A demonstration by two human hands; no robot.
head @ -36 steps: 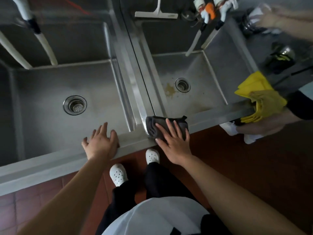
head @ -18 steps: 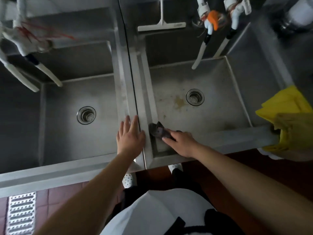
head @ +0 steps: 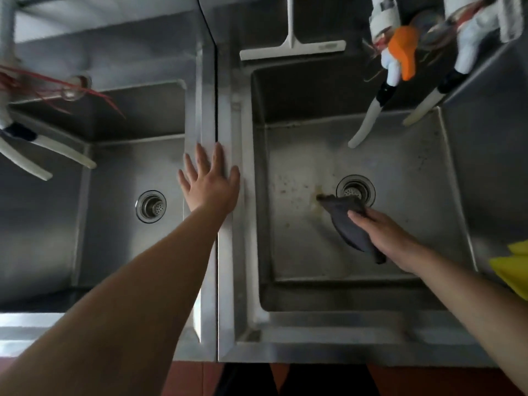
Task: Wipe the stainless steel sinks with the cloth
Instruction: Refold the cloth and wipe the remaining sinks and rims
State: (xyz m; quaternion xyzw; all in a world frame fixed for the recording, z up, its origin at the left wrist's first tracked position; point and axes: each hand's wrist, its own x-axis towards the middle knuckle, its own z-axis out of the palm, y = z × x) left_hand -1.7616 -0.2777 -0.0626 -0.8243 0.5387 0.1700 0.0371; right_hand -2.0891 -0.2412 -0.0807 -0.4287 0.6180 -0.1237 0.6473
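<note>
We have the dark cloth (head: 347, 221) down on the floor of the right sink (head: 411, 212), its far corner touching the rim of the drain (head: 355, 190) and lying over the yellowish stain (head: 318, 200) just left of it. Our right hand (head: 384, 234) holds the cloth by its near edge, the fingers curled round the fabric; from this angle we cannot tell how much of the palm bears on it. Our left hand (head: 210, 182) lies flat on the steel divider (head: 208, 110) between the two basins, fingers straight and slightly spread, bracing us as we lean in. To do this stroke well, we judge that we should flatten more of the cloth under the palm, so that pressure falls on the stain and not only on the gathered edge, then work in short overlapping passes around the drain and out toward the speckled patch (head: 285, 187) on the left. The left sink (head: 114, 224) looks untouched, so we judge the job barely begun.
</note>
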